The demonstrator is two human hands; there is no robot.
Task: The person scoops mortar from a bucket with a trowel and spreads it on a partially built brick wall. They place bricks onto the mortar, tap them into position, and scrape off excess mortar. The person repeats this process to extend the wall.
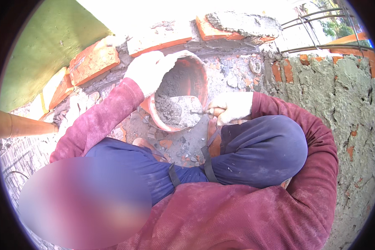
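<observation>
Mortar (167, 106) sits in the orange bucket (200, 77), seemingly tipped, I guess so the trowel (189, 107) reaches in easier, right hand (233, 107) curled snug round its handle, left hand (145, 71) up at the rim, probably steadying it, though can't tell if those fingers grip.

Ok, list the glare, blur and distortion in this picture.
Head view: glare whites out the upper middle and washes detail from the left hand and right hand; in head view, a smooth blurred oval hides the lower left; head view's dark round rim suggests fisheye distortion.
</observation>
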